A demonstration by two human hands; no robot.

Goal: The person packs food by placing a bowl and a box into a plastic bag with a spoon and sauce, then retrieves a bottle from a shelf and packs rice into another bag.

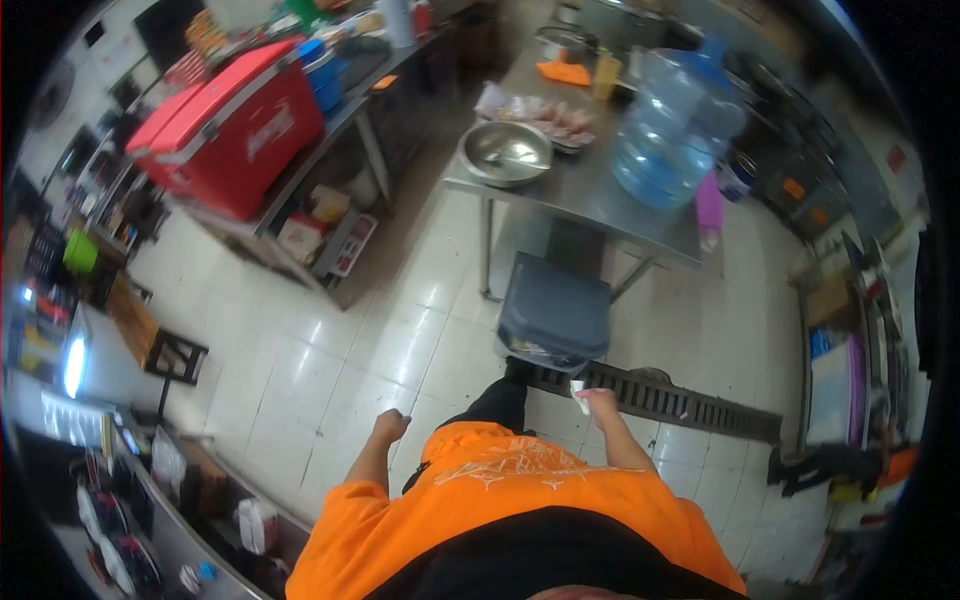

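Observation:
My left hand hangs beside my body over the tiled floor, its fingers curled into a loose fist with nothing visible in it. In front of me, my right hand is closed on a small crumpled white piece, perhaps tissue or paper. Just beyond that hand stands a grey lidded bin with a clear plastic liner showing at its rim. A steel table rises behind the bin. On its near left corner sits a metal bowl with a utensil in it.
A large blue water jug and a tray of raw-looking food rest on the table. A drain grate crosses the floor by my feet. To the left, a red cooler tops another table; a wooden stool stands farther left.

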